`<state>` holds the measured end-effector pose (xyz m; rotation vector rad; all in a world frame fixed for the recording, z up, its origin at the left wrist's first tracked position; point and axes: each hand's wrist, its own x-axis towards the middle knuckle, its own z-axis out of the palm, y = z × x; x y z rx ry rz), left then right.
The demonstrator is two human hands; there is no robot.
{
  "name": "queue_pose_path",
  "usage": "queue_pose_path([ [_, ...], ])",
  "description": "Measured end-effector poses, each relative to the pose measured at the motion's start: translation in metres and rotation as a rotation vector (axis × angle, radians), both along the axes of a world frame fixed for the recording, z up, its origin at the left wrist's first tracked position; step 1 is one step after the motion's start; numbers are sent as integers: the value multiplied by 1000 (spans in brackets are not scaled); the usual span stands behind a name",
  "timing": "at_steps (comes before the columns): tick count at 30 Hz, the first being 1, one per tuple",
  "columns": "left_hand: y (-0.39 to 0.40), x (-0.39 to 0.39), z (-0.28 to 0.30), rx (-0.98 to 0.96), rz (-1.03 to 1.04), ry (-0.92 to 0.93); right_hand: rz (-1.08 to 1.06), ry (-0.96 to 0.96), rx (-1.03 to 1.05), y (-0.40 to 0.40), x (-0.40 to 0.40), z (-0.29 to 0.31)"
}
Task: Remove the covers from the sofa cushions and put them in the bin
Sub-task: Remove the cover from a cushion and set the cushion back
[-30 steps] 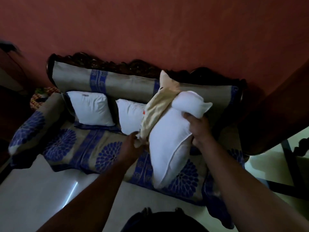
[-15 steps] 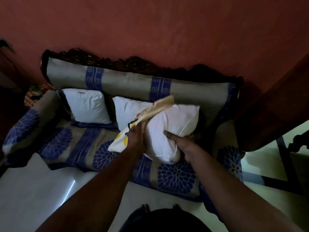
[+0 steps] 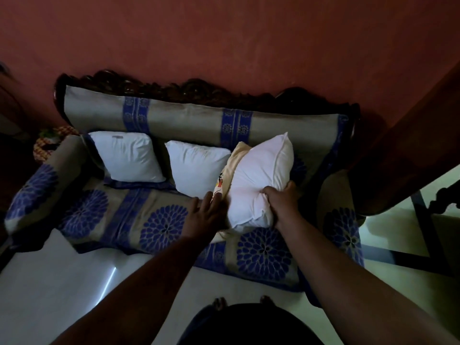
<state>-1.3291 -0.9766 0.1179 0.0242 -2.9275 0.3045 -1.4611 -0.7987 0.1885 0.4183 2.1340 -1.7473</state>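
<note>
A: What's each hand doing?
B: The right hand [image 3: 282, 204], centre right of the frame, grips the lower corner of a bare white cushion [image 3: 258, 180] standing on the sofa [image 3: 119, 215]. The left hand [image 3: 207, 214] lies with fingers spread against the cream cover [image 3: 225, 180] at the cushion's left side.
A: Is the cover off?
B: It's tucked between that cushion and the middle cushion [image 3: 196, 169]; I can't tell if it's fully free. Another bare cushion [image 3: 127, 156] sits at upper left
</note>
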Motion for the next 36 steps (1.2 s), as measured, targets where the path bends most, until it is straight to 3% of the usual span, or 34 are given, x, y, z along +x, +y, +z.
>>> queue_pose_path([
  [5, -6, 6, 7, -153, -320, 90, 8, -23, 41, 4, -5, 1],
  [10, 11, 4, 5, -261, -464, -54, 69, 12, 107, 3, -2, 6],
  [13, 14, 4, -6, -322, -424, -310, 67, 29, 116, 0, -1, 7],
  [15, 7, 1, -13, -341, -350, -383, 67, 43, 133, -2, -3, 9],
  [19, 5, -13, 2, -176, -286, -566, 59, 62, 145, 1, -8, 14],
  [23, 22, -27, 13, -142, -263, -687, 101, 108, 190, 0, -1, 12],
  [31, 28, -40, 24, -269, -281, -702, -27, 165, 215, 4, 5, 9],
  [36, 22, -40, 34, -21, -519, -537, -96, 270, 217, 18, -7, 14],
])
